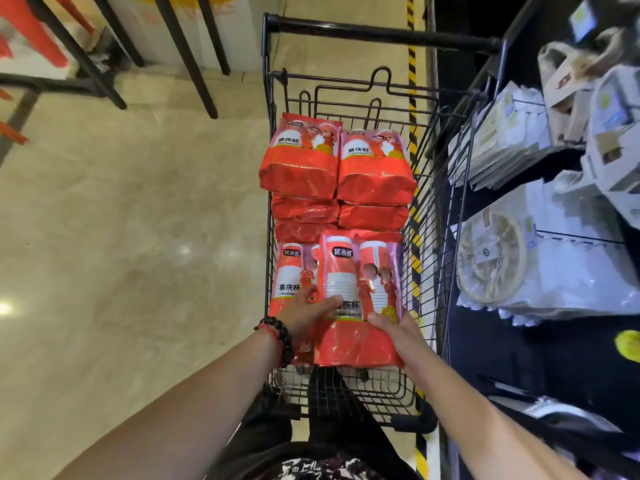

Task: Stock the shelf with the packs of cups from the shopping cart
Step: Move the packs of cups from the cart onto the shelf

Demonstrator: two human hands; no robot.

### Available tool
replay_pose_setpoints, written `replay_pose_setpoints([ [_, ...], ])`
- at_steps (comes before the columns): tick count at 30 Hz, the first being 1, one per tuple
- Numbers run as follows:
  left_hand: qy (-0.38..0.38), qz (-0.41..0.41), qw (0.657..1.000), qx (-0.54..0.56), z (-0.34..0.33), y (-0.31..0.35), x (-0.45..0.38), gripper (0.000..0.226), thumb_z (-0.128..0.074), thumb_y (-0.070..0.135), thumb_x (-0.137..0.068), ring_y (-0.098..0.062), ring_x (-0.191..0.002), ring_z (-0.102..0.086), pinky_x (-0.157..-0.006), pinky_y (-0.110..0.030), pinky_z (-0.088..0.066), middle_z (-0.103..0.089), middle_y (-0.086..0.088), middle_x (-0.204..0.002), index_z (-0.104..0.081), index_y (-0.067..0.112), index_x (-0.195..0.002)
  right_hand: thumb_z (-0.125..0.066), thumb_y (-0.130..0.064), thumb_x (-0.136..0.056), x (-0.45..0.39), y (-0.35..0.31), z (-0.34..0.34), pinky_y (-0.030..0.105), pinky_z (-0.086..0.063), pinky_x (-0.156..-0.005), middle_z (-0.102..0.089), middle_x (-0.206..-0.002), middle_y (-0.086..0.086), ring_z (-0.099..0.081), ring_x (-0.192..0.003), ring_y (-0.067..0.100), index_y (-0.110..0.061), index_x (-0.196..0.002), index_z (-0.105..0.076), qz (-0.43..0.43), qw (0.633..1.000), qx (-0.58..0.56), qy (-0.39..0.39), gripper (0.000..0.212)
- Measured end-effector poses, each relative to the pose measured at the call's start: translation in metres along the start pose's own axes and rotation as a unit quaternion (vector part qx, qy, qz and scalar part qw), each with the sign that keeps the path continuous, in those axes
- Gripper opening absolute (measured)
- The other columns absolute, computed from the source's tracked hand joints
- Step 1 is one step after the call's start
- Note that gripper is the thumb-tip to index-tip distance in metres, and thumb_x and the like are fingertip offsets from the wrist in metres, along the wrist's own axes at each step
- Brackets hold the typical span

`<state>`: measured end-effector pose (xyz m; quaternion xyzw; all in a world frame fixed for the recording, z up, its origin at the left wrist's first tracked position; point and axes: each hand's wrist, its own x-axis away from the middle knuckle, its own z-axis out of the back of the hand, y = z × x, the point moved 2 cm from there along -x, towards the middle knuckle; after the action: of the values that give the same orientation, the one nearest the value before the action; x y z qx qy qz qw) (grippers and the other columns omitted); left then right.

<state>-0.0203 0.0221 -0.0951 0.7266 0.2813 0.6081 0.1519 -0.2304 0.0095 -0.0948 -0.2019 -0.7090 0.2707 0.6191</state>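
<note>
the right hand [393,329] grips the lower right edge of a red pack of cups [360,299], thumb curled over the front of the wrapper and the fingers hidden behind it. the left hand [304,311] lies against the same pack's left side with its fingers spread and fairly straight across the printed front, pressing rather than closing round it; a dark bead bracelet [282,336] and a red cord sit on that wrist. the held pack is at the near end of the black wire shopping cart [429,188], tilted up over a second pack [292,275] lying just to its left. beyond them, more red packs [337,174] are stacked in two columns toward the cart's far end. to the right of the cart stands a dark shelf [540,341] bearing clear-wrapped paper plates [495,258] and white boxed goods. beige tiled floor [138,220] lies to the left.
</note>
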Motion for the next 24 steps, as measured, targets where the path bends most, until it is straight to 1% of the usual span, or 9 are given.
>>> replay_pose_setpoints([
  [3, -0.013, -0.036, 0.998, 0.051, 0.006, 0.003, 0.01, 0.108, -0.097, 0.046, -0.042, -0.037, -0.109, -0.068, -0.095, -0.059, -0.052, -0.069, -0.015, -0.122, -0.051, 0.015, -0.135, -0.089, -0.034, -0.07, 0.008, -0.008, -0.027, 0.034, -0.063, -0.07, -0.078, -0.106, 0.004, -0.077, -0.09, 0.023, -0.026, -0.123, -0.058, 0.029, 0.999, 0.021, -0.024, 0.062],
  [7, 0.017, -0.086, 0.995, 0.05, 0.029, 0.005, 0.02, 0.099, -0.092, 0.037, -0.05, -0.041, -0.111, -0.066, -0.098, -0.061, -0.05, -0.067, -0.02, -0.124, -0.05, 0.008, -0.135, -0.084, -0.043, -0.072, 0.015, -0.009, -0.054, 0.047, -0.059, -0.092, -0.07, -0.122, 0.003, -0.074, -0.102, 0.024, -0.028, -0.132, -0.047, 0.014, 0.997, 0.074, -0.033, 0.072],
  [12, 0.045, -0.113, 0.991, 0.062, 0.063, -0.001, 0.03, 0.072, -0.086, 0.032, -0.054, -0.04, -0.097, -0.07, -0.09, -0.055, -0.056, -0.07, -0.025, -0.113, -0.063, 0.006, -0.117, -0.069, -0.055, -0.079, 0.019, -0.012, -0.073, 0.034, -0.057, -0.091, -0.071, -0.122, -0.004, -0.071, -0.104, 0.013, -0.035, -0.126, -0.056, -0.006, 0.989, 0.107, -0.101, 0.054],
  [15, 0.039, -0.113, 0.989, 0.088, 0.087, -0.005, 0.038, 0.062, -0.086, 0.03, -0.058, -0.039, -0.092, -0.07, -0.085, -0.052, -0.057, -0.071, -0.026, -0.112, -0.066, 0.009, -0.113, -0.051, -0.059, -0.094, 0.0, -0.004, -0.073, 0.049, -0.041, -0.11, -0.066, -0.13, 0.001, -0.061, -0.12, 0.021, -0.027, -0.13, -0.059, -0.028, 0.991, 0.091, -0.092, 0.048],
  [17, 0.048, -0.108, 0.986, 0.115, 0.104, -0.008, 0.042, 0.069, -0.087, 0.029, -0.057, -0.039, -0.092, -0.07, -0.081, -0.052, -0.058, -0.071, -0.025, -0.113, -0.062, 0.009, -0.119, -0.045, -0.054, -0.101, -0.021, -0.001, -0.07, 0.046, -0.048, -0.1, -0.066, -0.125, 0.01, -0.062, -0.113, 0.028, -0.016, -0.128, -0.06, -0.049, 0.996, 0.058, -0.038, 0.049],
  [18, 0.053, -0.104, 0.985, 0.128, 0.112, -0.009, 0.044, 0.071, -0.087, 0.028, -0.056, -0.038, -0.089, -0.072, -0.076, -0.049, -0.06, -0.072, -0.023, -0.111, -0.061, 0.01, -0.12, -0.046, -0.05, -0.102, -0.031, 0.0, -0.068, 0.038, -0.053, -0.084, -0.069, -0.112, 0.012, -0.065, -0.097, 0.026, -0.012, -0.119, -0.062, -0.058, 0.997, 0.041, -0.004, 0.045],
  [20, 0.058, -0.099, 0.983, 0.146, 0.125, -0.009, 0.05, 0.072, -0.087, 0.028, -0.055, -0.034, -0.083, -0.074, -0.069, -0.043, -0.06, -0.073, -0.021, -0.108, -0.061, 0.012, -0.121, -0.052, -0.042, -0.101, -0.05, 0.001, -0.063, 0.028, -0.044, -0.058, -0.066, -0.086, 0.009, -0.058, -0.069, 0.019, -0.011, -0.1, -0.064, -0.073, 0.995, 0.027, 0.055, 0.034],
  [22, 0.06, -0.109, 0.983, 0.137, 0.14, -0.008, 0.054, 0.07, -0.087, 0.028, -0.056, -0.034, -0.085, -0.074, -0.07, -0.044, -0.06, -0.073, -0.021, -0.111, -0.063, 0.014, -0.12, -0.059, -0.037, -0.098, -0.068, 0.006, -0.061, 0.026, -0.042, -0.054, -0.061, -0.082, 0.005, -0.054, -0.066, 0.016, -0.015, -0.094, -0.064, -0.067, 0.992, 0.073, 0.079, 0.023],
  [24, 0.055, -0.126, 0.984, 0.114, 0.15, -0.006, 0.057, 0.071, -0.092, 0.032, -0.054, -0.037, -0.09, -0.072, -0.076, -0.047, -0.059, -0.072, -0.021, -0.115, -0.065, 0.017, -0.118, -0.065, -0.038, -0.094, -0.081, 0.011, -0.063, 0.032, -0.048, -0.068, -0.061, -0.096, 0.003, -0.057, -0.083, 0.019, -0.018, -0.097, -0.063, -0.046, 0.98, 0.168, 0.091, 0.02],
])
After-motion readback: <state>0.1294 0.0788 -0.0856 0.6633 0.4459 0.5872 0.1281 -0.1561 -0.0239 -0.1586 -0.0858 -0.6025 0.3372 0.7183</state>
